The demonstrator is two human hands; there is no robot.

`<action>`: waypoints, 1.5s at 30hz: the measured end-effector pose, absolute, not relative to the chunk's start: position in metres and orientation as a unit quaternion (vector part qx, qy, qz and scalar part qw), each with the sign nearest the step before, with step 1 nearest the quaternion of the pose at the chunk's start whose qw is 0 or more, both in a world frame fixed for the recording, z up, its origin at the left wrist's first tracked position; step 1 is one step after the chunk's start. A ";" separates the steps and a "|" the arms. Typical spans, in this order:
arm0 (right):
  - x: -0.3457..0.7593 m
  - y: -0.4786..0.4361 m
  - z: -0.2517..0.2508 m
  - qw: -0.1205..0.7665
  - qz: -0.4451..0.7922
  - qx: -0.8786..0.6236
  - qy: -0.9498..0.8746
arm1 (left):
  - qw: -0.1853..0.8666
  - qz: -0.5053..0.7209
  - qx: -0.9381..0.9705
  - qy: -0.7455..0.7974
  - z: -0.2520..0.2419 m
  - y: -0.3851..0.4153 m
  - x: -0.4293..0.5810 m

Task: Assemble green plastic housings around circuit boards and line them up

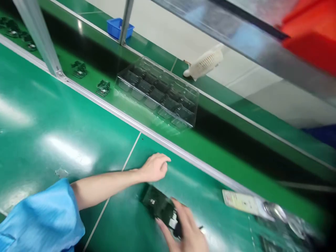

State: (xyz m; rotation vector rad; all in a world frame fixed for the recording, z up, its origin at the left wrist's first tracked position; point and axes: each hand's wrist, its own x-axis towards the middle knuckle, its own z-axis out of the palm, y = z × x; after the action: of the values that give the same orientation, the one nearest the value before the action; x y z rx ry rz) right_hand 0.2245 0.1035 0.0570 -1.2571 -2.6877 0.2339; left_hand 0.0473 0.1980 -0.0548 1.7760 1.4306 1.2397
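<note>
My right hand (pixel 188 227) grips the near end of a dark rectangular block (pixel 160 203), thumb on one side and fingers on the other. Small white marks show on the block, which looks like an electronic part in a black housing; its exact kind is blurred. Just beyond its far end, my left hand (pixel 155 167) is over the green bench (pixel 115 147). Its fingers are curled in, and no object shows in them. A blue sleeve (pixel 44 217) covers the upper part of my left arm.
A clear compartment tray (pixel 157 92) stands on the green conveyor belt (pixel 220 150) behind a metal rail (pixel 168 141). Small circuit parts (pixel 103 88) lie left of it. A card (pixel 240 202) and blurred items are at right. Farther back are a blue bin (pixel 114 28) and a white device (pixel 206 63).
</note>
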 end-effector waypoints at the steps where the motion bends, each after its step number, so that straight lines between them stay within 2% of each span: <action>1: 0.220 0.093 0.049 0.064 0.085 -0.424 -0.899 | 0.286 0.479 0.642 0.527 -0.054 0.194 0.040; 7: 0.192 0.063 0.032 0.020 0.138 -0.448 -0.883 | 0.389 0.520 0.557 0.518 -0.038 0.105 -0.019; 14: 0.188 0.047 0.008 0.194 0.312 -0.451 -0.814 | 0.464 0.493 0.519 0.521 -0.016 0.008 -0.045; 18: 0.182 0.037 -0.009 0.287 0.339 -0.453 -0.773 | 0.436 0.533 0.512 0.515 -0.022 0.005 -0.038; 21: 0.177 0.032 -0.020 0.318 0.354 -0.457 -0.752 | 0.420 0.546 0.493 0.531 -0.023 0.008 -0.035; 28: 0.174 0.031 -0.030 0.337 0.328 -0.439 -0.765 | 0.373 0.573 0.493 0.538 -0.021 0.011 -0.027; 32: 0.173 0.031 -0.028 0.316 0.336 -0.452 -0.764 | 0.362 0.570 0.496 0.546 -0.021 0.011 -0.025; 39: 0.170 0.032 -0.026 0.332 0.327 -0.435 -0.771 | 0.392 0.539 0.516 0.538 -0.013 0.011 -0.026; 45: 0.170 0.031 -0.026 0.308 0.346 -0.447 -0.765 | 0.376 0.511 0.541 0.552 -0.009 0.012 -0.022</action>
State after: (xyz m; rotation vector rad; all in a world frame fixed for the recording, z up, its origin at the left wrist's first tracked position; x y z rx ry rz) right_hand 0.1704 0.0310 -0.0262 -1.1805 -2.0228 0.9157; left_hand -0.0224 0.0118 -0.0086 1.3840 1.4121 1.3060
